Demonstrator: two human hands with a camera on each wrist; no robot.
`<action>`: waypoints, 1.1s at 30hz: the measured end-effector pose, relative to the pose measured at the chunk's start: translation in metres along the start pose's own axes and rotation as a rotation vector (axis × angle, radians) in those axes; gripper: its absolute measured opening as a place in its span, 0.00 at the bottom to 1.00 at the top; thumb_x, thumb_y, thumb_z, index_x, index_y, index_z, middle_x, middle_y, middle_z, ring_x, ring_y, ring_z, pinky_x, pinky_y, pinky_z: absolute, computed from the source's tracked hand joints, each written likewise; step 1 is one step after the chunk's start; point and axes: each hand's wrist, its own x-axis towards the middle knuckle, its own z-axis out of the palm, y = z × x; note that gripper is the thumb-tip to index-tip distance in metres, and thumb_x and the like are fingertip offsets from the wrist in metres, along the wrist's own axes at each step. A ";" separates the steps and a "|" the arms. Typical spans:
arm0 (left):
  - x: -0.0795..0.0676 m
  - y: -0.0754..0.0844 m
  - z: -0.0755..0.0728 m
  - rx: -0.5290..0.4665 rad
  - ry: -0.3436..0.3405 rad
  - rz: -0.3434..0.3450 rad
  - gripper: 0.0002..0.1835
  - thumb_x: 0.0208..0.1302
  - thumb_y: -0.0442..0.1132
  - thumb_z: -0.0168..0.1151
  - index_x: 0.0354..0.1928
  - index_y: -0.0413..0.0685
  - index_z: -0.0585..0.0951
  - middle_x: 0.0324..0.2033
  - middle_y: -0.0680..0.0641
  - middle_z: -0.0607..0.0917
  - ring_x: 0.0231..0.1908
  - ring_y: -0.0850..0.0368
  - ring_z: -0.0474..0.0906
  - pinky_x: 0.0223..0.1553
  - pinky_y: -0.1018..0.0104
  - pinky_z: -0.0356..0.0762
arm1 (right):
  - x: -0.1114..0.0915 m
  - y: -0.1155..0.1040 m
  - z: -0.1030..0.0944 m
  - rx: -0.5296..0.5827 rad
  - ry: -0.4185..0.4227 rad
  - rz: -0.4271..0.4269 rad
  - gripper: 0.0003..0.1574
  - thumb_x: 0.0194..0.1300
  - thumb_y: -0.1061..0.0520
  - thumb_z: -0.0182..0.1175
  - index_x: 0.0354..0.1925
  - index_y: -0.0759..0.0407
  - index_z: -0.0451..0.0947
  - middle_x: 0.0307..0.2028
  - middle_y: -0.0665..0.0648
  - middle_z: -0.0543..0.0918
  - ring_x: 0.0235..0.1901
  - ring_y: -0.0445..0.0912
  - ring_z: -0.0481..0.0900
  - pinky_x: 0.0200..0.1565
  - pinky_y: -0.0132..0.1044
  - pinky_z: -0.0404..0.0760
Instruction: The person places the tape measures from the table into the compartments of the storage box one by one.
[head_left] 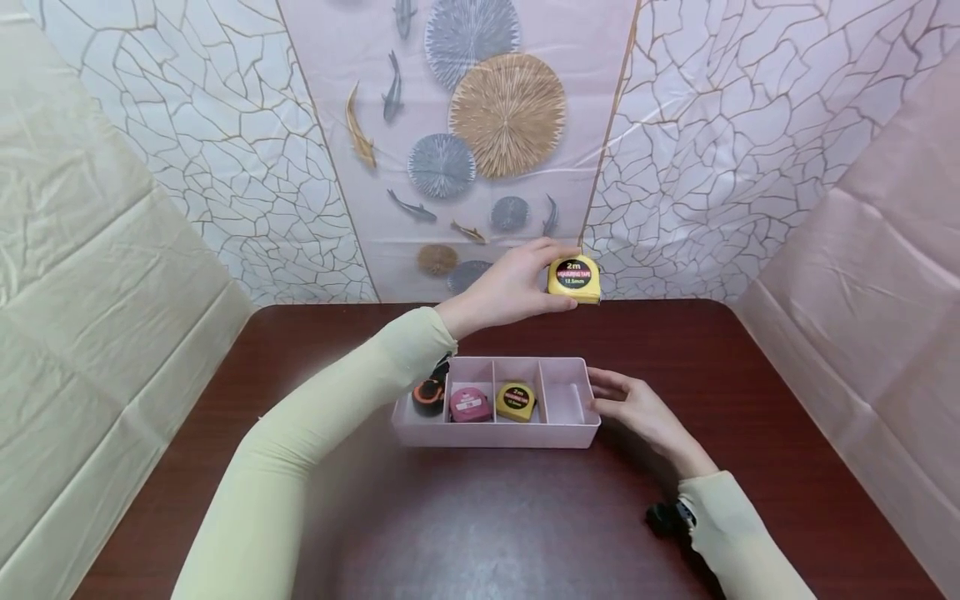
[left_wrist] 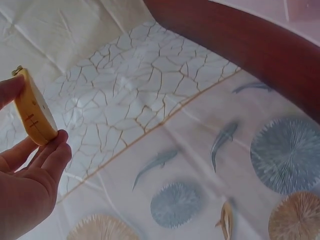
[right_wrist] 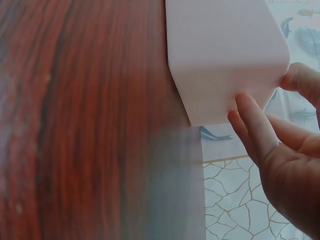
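High above the table, my left hand [head_left: 517, 283] pinches a yellow tape measure [head_left: 573, 280] between thumb and fingers, its black "2m" label facing the head view. The left wrist view shows the same tape measure [left_wrist: 36, 107] from its edge. Below stands a pale pink divided box [head_left: 495, 436]. From left to right its compartments hold a black and orange tape measure [head_left: 428, 397], a pink one [head_left: 471, 405] and a second yellow one [head_left: 516, 402]; the rightmost has nothing in it. My right hand [head_left: 648, 417] touches the box's right end wall [right_wrist: 225, 90] with fairly straight fingers.
A dark red-brown wooden table [head_left: 465, 525] carries the box. Patterned cloth [head_left: 675, 150] hangs behind its far edge, and plain pale cloth walls [head_left: 862, 292] rise at both sides. The left forearm [head_left: 337, 400] reaches across beside the box's left end.
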 end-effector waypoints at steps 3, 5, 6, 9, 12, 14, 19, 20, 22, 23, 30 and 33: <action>-0.001 0.001 0.006 0.003 -0.028 0.001 0.38 0.58 0.46 0.75 0.69 0.44 0.73 0.63 0.46 0.77 0.61 0.56 0.73 0.62 0.69 0.68 | 0.000 0.000 0.001 0.016 -0.001 0.022 0.38 0.67 0.68 0.60 0.72 0.73 0.61 0.67 0.75 0.69 0.65 0.66 0.70 0.48 0.31 0.81; -0.001 0.002 0.010 0.007 -0.047 -0.002 0.38 0.58 0.47 0.75 0.69 0.45 0.73 0.63 0.47 0.77 0.60 0.58 0.74 0.61 0.70 0.69 | 0.001 0.000 0.001 0.027 0.000 0.043 0.38 0.68 0.67 0.59 0.72 0.74 0.60 0.66 0.76 0.69 0.64 0.65 0.71 0.48 0.33 0.82; -0.002 0.002 0.012 0.009 -0.054 -0.003 0.38 0.58 0.47 0.75 0.70 0.46 0.73 0.63 0.47 0.77 0.60 0.58 0.73 0.60 0.70 0.69 | 0.001 0.000 0.000 0.032 0.001 0.051 0.37 0.68 0.67 0.58 0.72 0.74 0.60 0.66 0.76 0.69 0.63 0.65 0.72 0.49 0.35 0.82; -0.002 0.003 0.015 0.021 -0.065 -0.008 0.38 0.59 0.47 0.74 0.70 0.46 0.73 0.65 0.48 0.75 0.62 0.58 0.73 0.61 0.69 0.69 | 0.002 -0.001 0.000 0.030 -0.001 0.067 0.36 0.70 0.66 0.55 0.72 0.75 0.59 0.67 0.77 0.68 0.61 0.63 0.74 0.50 0.38 0.83; -0.002 0.003 0.017 0.018 -0.067 -0.015 0.37 0.60 0.48 0.74 0.70 0.47 0.72 0.65 0.48 0.75 0.62 0.58 0.72 0.61 0.68 0.69 | 0.003 -0.003 -0.001 0.014 -0.011 0.070 0.35 0.71 0.65 0.55 0.73 0.74 0.59 0.67 0.76 0.67 0.61 0.63 0.75 0.50 0.39 0.83; -0.002 0.003 0.019 0.006 -0.063 -0.019 0.37 0.60 0.48 0.74 0.70 0.48 0.72 0.65 0.49 0.75 0.61 0.58 0.72 0.60 0.68 0.69 | 0.003 -0.004 -0.001 0.010 -0.016 0.077 0.35 0.71 0.65 0.54 0.73 0.73 0.59 0.68 0.76 0.67 0.60 0.63 0.75 0.51 0.40 0.83; -0.005 0.003 0.024 -0.021 -0.053 -0.014 0.37 0.59 0.49 0.74 0.70 0.48 0.73 0.62 0.50 0.76 0.59 0.59 0.73 0.60 0.70 0.69 | 0.003 -0.005 0.001 0.023 -0.013 0.099 0.35 0.71 0.65 0.53 0.73 0.72 0.59 0.69 0.74 0.67 0.60 0.61 0.75 0.53 0.42 0.82; -0.005 0.003 0.025 -0.018 -0.051 -0.014 0.37 0.59 0.49 0.74 0.70 0.48 0.73 0.62 0.50 0.76 0.58 0.60 0.73 0.59 0.70 0.69 | 0.003 -0.005 0.001 0.026 -0.014 0.100 0.36 0.71 0.65 0.53 0.73 0.72 0.59 0.69 0.74 0.66 0.61 0.61 0.75 0.53 0.41 0.82; -0.006 0.004 0.027 -0.014 -0.053 -0.021 0.38 0.58 0.48 0.75 0.69 0.48 0.73 0.61 0.49 0.77 0.57 0.59 0.74 0.59 0.70 0.69 | 0.004 -0.007 0.001 0.031 -0.021 0.097 0.36 0.71 0.65 0.53 0.73 0.72 0.58 0.69 0.74 0.66 0.61 0.60 0.75 0.53 0.39 0.82; -0.006 0.003 0.029 -0.011 -0.056 -0.023 0.38 0.58 0.48 0.75 0.69 0.48 0.74 0.60 0.49 0.77 0.57 0.59 0.74 0.58 0.71 0.70 | 0.005 -0.007 0.001 0.034 -0.023 0.098 0.36 0.71 0.65 0.53 0.73 0.72 0.58 0.70 0.74 0.65 0.61 0.60 0.75 0.53 0.38 0.82; -0.011 0.002 0.042 -0.019 -0.082 -0.033 0.38 0.57 0.48 0.77 0.68 0.47 0.74 0.55 0.49 0.79 0.51 0.60 0.76 0.54 0.70 0.72 | 0.003 -0.008 -0.001 0.029 -0.035 0.136 0.38 0.71 0.64 0.54 0.74 0.71 0.57 0.70 0.74 0.65 0.60 0.58 0.76 0.52 0.37 0.81; -0.013 0.000 0.048 -0.022 -0.087 -0.040 0.37 0.57 0.48 0.77 0.67 0.47 0.74 0.55 0.50 0.78 0.50 0.61 0.76 0.53 0.70 0.72 | 0.002 -0.007 -0.001 0.041 -0.032 0.128 0.38 0.70 0.64 0.53 0.74 0.72 0.57 0.69 0.74 0.65 0.59 0.58 0.76 0.52 0.37 0.81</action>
